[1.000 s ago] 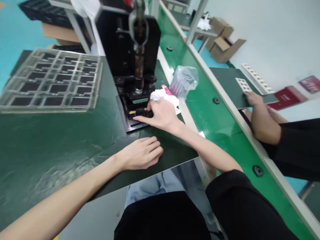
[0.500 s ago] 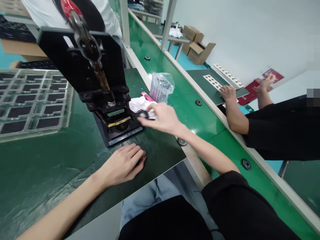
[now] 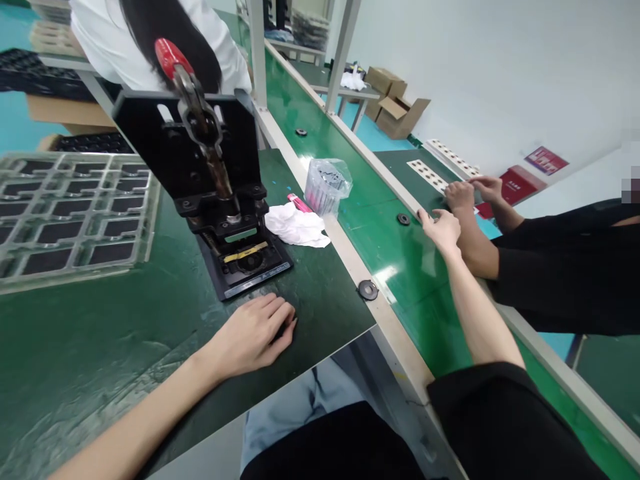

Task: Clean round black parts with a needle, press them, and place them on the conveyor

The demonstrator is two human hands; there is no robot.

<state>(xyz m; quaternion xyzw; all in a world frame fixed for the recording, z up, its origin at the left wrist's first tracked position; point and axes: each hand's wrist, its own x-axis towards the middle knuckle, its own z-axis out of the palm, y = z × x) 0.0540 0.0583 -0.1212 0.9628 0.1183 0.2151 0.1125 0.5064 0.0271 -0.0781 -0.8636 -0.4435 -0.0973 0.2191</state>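
Observation:
My left hand [image 3: 257,330] rests on the green tabletop in front of the press, fingers curled in, and nothing shows in it. Over the far side of the green belt, my right hand [image 3: 443,230] is stretched out with thumb and fingers apart and no part visible in it. Just left of its fingertips a black ring-shaped disc [image 3: 403,219] lies on the belt. The black toggle press [image 3: 220,167], with a red-tipped lever [image 3: 173,57], stands on the table; a round dark piece [image 3: 249,262] is in its base. Another black disc [image 3: 368,290] sits on the pale rail.
Clear trays of dark pieces [image 3: 75,207] lie left. White cloth [image 3: 295,225], a pink item [image 3: 299,202] and a bagged bundle [image 3: 327,183] are beside the press. Across the belt [image 3: 370,207], a co-worker's hands [image 3: 460,197] are close to my right hand.
My right hand has swung right from beside the press, where it held a black round part, to the belt's far side; the part no longer shows. My left hand has stayed put.

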